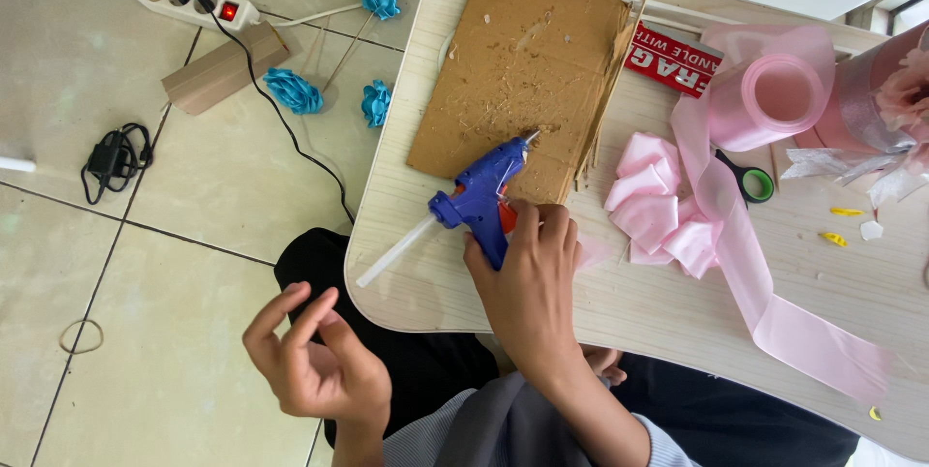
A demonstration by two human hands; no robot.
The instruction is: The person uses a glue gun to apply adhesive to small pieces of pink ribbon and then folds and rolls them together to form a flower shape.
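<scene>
Left hand (pixel 314 361): held off the table edge nearest the camera, empty, fingers loosely curled w/ thumb near fingertips, well left of the glue gun (pixel 481 198). Right hand (pixel 527 269): closed round the blue gun's grip, nozzle laid on the cardboard sheet (pixel 527 60), glue stick protruding rearward. Risks judged: hot tip may scorch cardboard or drip; pink ribbon pieces (pixel 658 206) just right of gun could be caught; cord (pixel 290 133) trailing left to the power strip (pixel 198 2) may snag.
</scene>
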